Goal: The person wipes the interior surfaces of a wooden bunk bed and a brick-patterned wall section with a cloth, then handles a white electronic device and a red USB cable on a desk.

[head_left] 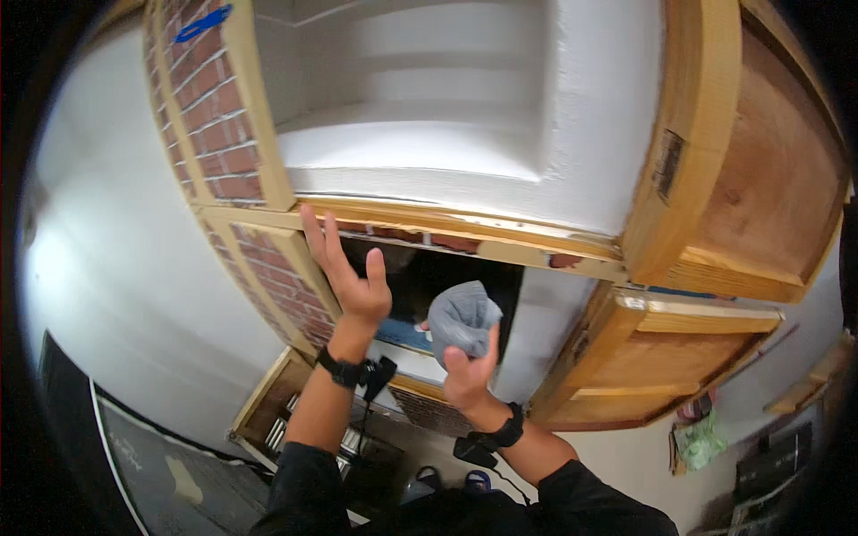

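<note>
My right hand [468,382] grips a bunched grey cloth [463,313], thumb and a finger showing at its near side. The cloth is folded into a hollow, cup-like shape in front of the dark lower opening [398,268] of a cabinet. My left hand [356,284] is raised with fingers stretched out. Its fingertips are at the wooden rail [384,215] between the upper and lower compartments; whether they press on it I cannot tell. Black bands with small black devices sit on both wrists. Part of the lower compartment is hidden behind my hands and the cloth.
Above is a white-painted compartment [411,138]. Wooden doors stand swung out at right, an upper one [760,152] and a lower one [661,362]. Brick-patterned doors [277,277] are at left. Below, an open drawer [268,397] juts out. A green plastic bag [702,442] lies at far right.
</note>
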`<state>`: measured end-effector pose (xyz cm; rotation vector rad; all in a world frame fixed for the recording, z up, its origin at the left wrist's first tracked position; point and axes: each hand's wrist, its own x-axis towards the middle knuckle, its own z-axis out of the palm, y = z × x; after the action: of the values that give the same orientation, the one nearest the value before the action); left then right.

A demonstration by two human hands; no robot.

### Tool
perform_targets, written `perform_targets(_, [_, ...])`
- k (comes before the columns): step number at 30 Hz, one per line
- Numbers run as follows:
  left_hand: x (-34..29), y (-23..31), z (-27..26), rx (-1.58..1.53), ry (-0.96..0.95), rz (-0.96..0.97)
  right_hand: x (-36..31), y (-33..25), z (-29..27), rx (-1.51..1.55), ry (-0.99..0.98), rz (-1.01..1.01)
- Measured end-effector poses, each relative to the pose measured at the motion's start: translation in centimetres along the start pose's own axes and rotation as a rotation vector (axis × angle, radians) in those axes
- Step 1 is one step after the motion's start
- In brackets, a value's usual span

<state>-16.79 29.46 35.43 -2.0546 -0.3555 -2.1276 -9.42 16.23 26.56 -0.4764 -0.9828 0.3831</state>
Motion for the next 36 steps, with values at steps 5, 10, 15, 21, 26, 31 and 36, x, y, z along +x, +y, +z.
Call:
perform_targets(5, [-3.7, 7.4, 2.2, -0.694, -0.131, -0.197, 0.2, -8.1, -3.9, -0.314, 0.159, -0.076])
perform_targets(10, [-6.0, 11.3, 4.1, -1.094, -0.272, -0.504, -0.7, -15.7, -6.0, -0.398, 0.352, -0.119])
perform_targets(15, [-4.8, 16.3, 7.0, -1.415, -0.202, -0.824, -1.6, -20.5, -12.3, -0.55, 0.316, -0.415])
perform_targets(21, [-4.7, 21.6, 9.0, -1.208, 0.038, -0.724, -1.1, -26.1, -18.5, -0.524, 0.347, -0.405])
perform_targets(26, [-5.9, 26.9, 8.8, -0.646, 0.31, -0.678, -1.8, -33.3, -23.4, -0.556, 0.533, -0.209])
perform_targets(31, [-7.5, 36.7, 10.4, -0.498, 0.552, -0.814, -0.5, -38.7, -34.8, -0.32, 0.371, -0.356])
perform_targets(36, [-7.6, 43.9, 11.2, -0.474, 0.438, -0.968, 2.3, -41.4, -38.4, -0.167, 0.051, -0.347])
